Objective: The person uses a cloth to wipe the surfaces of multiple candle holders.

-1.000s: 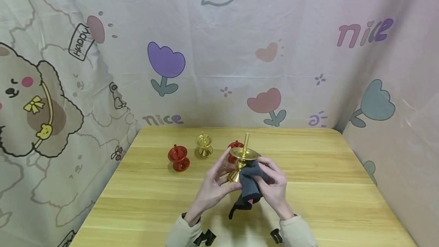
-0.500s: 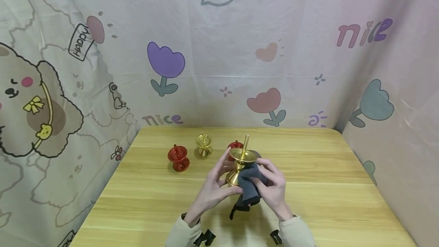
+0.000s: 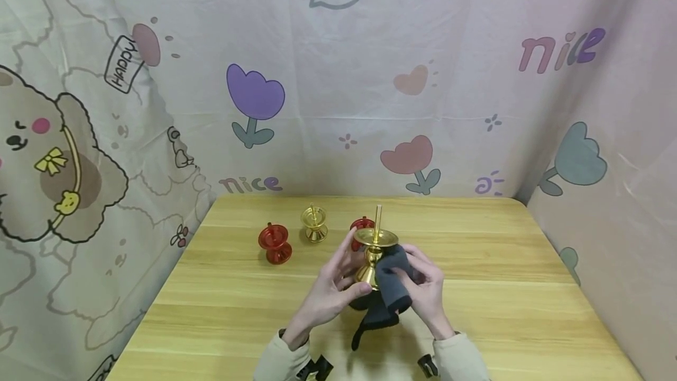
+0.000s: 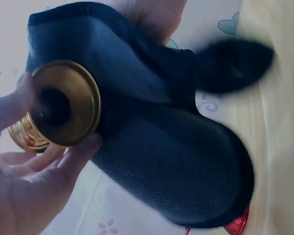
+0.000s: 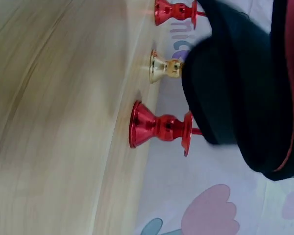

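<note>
Pinching the smooth, stiff brass candlestick (image 3: 373, 251) at its base, the left hand (image 3: 330, 290) steadies it while the right hand (image 3: 425, 293) clasps a soft cloth (image 3: 394, 284) against the stem above that grip.

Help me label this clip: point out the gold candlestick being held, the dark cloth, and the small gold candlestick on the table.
gold candlestick (image 3: 376, 237), head view, its top dish.
dark cloth (image 3: 394, 281), head view, its middle fold.
small gold candlestick (image 3: 314, 227), head view, its stem.
</note>
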A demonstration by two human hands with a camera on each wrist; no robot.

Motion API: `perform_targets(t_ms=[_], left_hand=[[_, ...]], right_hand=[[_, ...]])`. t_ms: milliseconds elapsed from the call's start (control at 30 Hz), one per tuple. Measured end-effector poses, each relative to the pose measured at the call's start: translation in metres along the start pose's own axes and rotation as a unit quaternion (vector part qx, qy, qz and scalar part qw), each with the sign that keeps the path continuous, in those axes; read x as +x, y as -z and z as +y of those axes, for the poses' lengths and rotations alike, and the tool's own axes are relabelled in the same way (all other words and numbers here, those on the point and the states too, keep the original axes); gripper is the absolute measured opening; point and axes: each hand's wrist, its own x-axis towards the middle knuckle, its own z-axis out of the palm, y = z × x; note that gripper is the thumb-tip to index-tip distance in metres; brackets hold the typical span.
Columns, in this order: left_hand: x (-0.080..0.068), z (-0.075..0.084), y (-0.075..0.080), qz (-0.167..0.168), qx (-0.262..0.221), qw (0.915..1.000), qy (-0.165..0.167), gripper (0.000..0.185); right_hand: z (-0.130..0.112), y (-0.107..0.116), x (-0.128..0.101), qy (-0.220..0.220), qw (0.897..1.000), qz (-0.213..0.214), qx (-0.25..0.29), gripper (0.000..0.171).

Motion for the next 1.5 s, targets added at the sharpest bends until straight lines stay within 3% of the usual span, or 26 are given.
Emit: perform_targets(t_ms=[133, 267, 400, 500, 567, 733, 800, 1067, 1333, 1400, 1467, 1500], left_hand=[[0.001, 0.0, -0.002, 0.044, 0.02, 0.9987, 0.015, 0.095], [0.002, 0.0, -0.001, 0.087, 0.032, 0.9956, 0.014, 0.093], [0.002, 0.0, 0.0, 0.095, 0.028, 0.9951, 0.005, 0.092], [0.002, 0.001, -0.001, 0.089, 0.019, 0.9959, 0.0, 0.093], [0.001, 0.002, -0.001, 0.082, 0.001, 0.9967, -0.004, 0.093], [0.001, 0.006, -0.001, 0.051, -0.04, 0.9979, -0.006, 0.094], [0.001, 0.008, -0.002, 0.045, -0.033, 0.9984, -0.005, 0.094], [0.005, 0.017, -0.003, 0.081, 0.044, 0.9957, 0.01, 0.105], [0.004, 0.016, -0.003, 0.096, 0.02, 0.9952, 0.0, 0.093], [0.004, 0.014, -0.002, 0.086, 0.014, 0.9961, -0.015, 0.092], [0.004, 0.013, -0.001, 0.071, 0.004, 0.9971, -0.029, 0.093], [0.004, 0.012, 0.0, 0.063, -0.003, 0.9974, -0.036, 0.093]], right_hand=[[0.002, 0.0, 0.002, 0.08, 0.996, -0.034, -0.033, 0.025], [0.003, -0.001, 0.004, 0.166, 0.979, -0.081, -0.084, 0.023], [0.003, -0.002, 0.007, 0.208, 0.964, -0.095, -0.136, 0.024], [0.004, -0.002, 0.007, 0.226, 0.956, -0.08, -0.166, 0.022], [0.006, -0.002, 0.006, 0.22, 0.959, -0.062, -0.167, 0.021], [0.012, -0.003, -0.001, 0.161, 0.979, -0.001, -0.124, 0.019], [0.013, -0.003, -0.003, 0.156, 0.98, 0.017, -0.12, 0.02], [0.012, -0.008, 0.0, 0.221, 0.958, 0.028, -0.179, 0.018], [0.006, -0.013, 0.006, 0.272, 0.935, 0.022, -0.224, 0.022], [0.007, -0.013, 0.005, 0.255, 0.943, 0.025, -0.211, 0.018], [0.008, -0.012, 0.002, 0.215, 0.96, 0.028, -0.176, 0.013], [0.008, -0.012, 0.001, 0.19, 0.97, 0.028, -0.152, 0.019]])
